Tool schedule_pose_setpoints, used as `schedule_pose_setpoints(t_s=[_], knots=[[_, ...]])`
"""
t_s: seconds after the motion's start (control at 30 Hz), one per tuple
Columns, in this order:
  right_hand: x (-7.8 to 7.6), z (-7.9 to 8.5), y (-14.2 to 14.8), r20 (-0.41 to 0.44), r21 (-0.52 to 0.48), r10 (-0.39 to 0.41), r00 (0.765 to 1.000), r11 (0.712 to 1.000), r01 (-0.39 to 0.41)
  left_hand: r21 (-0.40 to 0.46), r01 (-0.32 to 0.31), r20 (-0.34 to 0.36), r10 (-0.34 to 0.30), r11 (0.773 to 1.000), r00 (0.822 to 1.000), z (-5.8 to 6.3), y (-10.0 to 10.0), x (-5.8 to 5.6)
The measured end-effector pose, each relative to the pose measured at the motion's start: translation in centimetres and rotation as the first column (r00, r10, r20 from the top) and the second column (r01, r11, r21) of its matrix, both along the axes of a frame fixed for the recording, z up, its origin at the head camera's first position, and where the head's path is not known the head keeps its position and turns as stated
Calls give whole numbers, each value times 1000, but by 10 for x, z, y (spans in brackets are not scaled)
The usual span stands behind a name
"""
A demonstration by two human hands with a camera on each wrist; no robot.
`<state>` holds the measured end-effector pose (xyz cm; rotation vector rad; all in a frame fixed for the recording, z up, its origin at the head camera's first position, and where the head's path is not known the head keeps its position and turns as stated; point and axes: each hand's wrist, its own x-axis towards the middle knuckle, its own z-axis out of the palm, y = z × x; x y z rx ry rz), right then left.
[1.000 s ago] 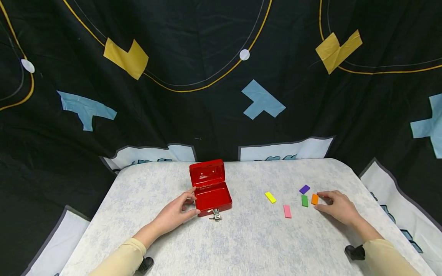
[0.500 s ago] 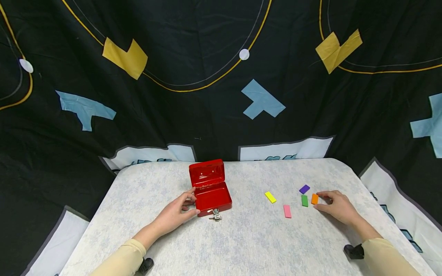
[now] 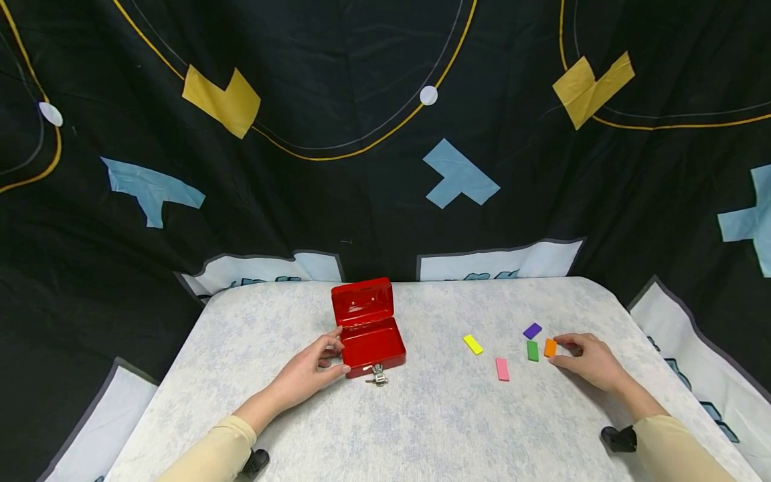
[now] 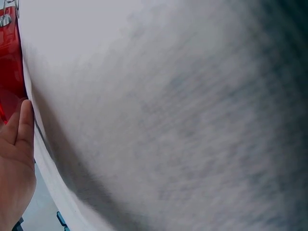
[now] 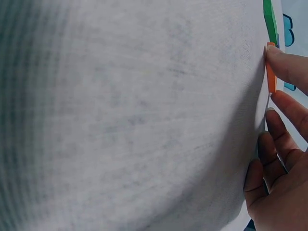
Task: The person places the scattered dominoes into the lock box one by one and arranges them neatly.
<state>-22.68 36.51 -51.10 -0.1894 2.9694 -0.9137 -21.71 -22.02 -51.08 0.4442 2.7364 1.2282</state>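
A red metal cash box point(image 3: 373, 343) stands left of the table's middle with its lid point(image 3: 362, 301) raised. The keys point(image 3: 377, 376) hang at its front lock. My left hand point(image 3: 308, 369) touches the box's left side, thumb near the front corner and index finger near the hinge. In the left wrist view, that hand point(image 4: 17, 159) lies against the red wall. My right hand point(image 3: 587, 361) pinches an orange block point(image 3: 550, 347) between thumb and index finger; in the right wrist view, they meet the orange block's point(image 5: 271, 72) two ends. Its other fingers point(image 5: 276, 159) bend loosely.
Flat green point(image 3: 533, 351), purple point(image 3: 533, 331), pink point(image 3: 502, 369) and yellow point(image 3: 472, 344) blocks lie between the box and my right hand. Pale patterned cloth covers the table point(image 3: 421, 428). A black curtain point(image 3: 361, 207) rises behind its far edge.
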Motion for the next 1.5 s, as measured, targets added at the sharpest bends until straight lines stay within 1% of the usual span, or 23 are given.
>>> schedule_pose_setpoints(t_s=[0.23,0.5,0.67,0.9,1.03,1.23,1.4,1.5], knots=[[0,0,0,-7,3,5,1000,1000,-5,16,-6,16,5,1000,1000,1,1,1],[1,1,-1,-10,-2,7,1000,1000,-7,23,-4,19,4,1000,1000,2,2,1],[2,1,-1,-12,-8,8,1000,1000,-8,22,-6,15,6,1000,1000,1,2,1],[3,1,-2,-23,-9,6,1000,1000,-6,33,12,4,-12,999,1000,0,1,0],[2,1,-1,-22,-8,6,1000,1000,-6,35,7,4,-7,999,1000,0,1,0],[1,3,-2,11,-5,-4,1000,1000,4,37,9,3,-9,999,1000,0,2,0],[0,5,-3,59,-28,-10,998,1000,12,38,19,2,-19,999,1000,1,1,1],[1,6,-4,66,-37,-13,998,999,15,36,20,3,-20,999,1000,1,1,1]])
